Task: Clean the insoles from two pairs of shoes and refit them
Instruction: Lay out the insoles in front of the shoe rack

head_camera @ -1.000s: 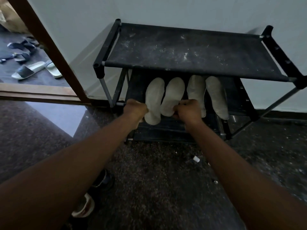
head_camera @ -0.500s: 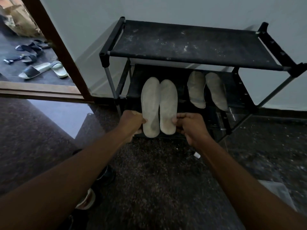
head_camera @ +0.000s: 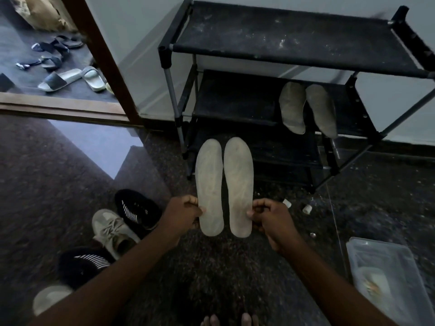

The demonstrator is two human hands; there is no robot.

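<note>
Two pale insoles hang side by side above the dark floor in front of me. My left hand [head_camera: 182, 216] pinches the left insole [head_camera: 209, 184] at its heel edge. My right hand [head_camera: 270, 217] pinches the right insole [head_camera: 239, 182] the same way. A second pair of grey insoles [head_camera: 307, 108] lies on the middle shelf of the black shoe rack [head_camera: 282, 38], toes hanging over its front edge. On the floor at my left stand a black knit shoe [head_camera: 137, 209], a grey sneaker [head_camera: 113, 229] and another black shoe [head_camera: 82, 263].
A clear plastic tub [head_camera: 390, 278] sits on the floor at lower right. Two small white caps [head_camera: 297, 206] lie near the rack's foot. Slippers and sandals [head_camera: 70, 78] lie beyond the brown door frame [head_camera: 103, 60] at upper left. My toes show at the bottom edge.
Both hands have drawn the front pair of insoles off the rack's middle shelf, toward me and down. The other pair stays on the shelf. My view has tilted down, showing the shoes and tub.
</note>
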